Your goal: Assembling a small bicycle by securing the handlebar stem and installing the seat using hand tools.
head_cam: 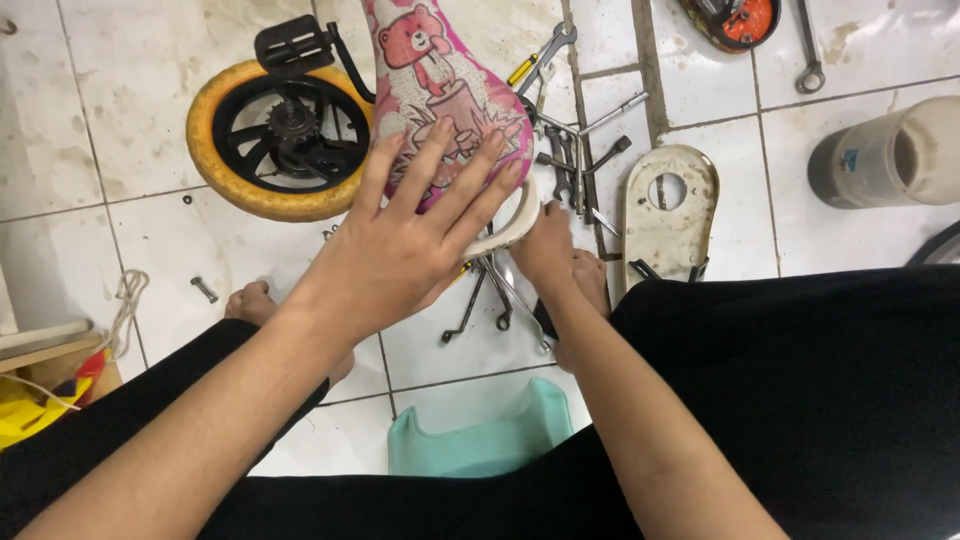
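**Two hands on a pink bicycle saddle**

We see both forearms reach forward and down from a black-clad lap toward the white tiled floor [130, 230]; the left arm comes in from the lower left and angles up to the right, while the right arm runs from the lower right up toward the middle. The left hand [405, 245] lies flat with its fingers spread wide, palm down on the rear of the pink saddle [440, 95], which bears a cartoon bear; it presses rather than grips. The right hand [550, 245] is tucked under the saddle's white rear edge; its fingers are mostly hidden, so we cannot tell how far they curl.

The saddle sits in the upper middle of the view, nose pointing away from us; just to its left lies a small yellow wheel [270, 140] with black spokes and a black pedal [292, 45]; to its right a scatter of spanners [575, 155] lies on the tiles, with more beneath the hands; beyond them rests a cream chain guard [668, 215]. A pale green stool [485, 435] shows between the arms.
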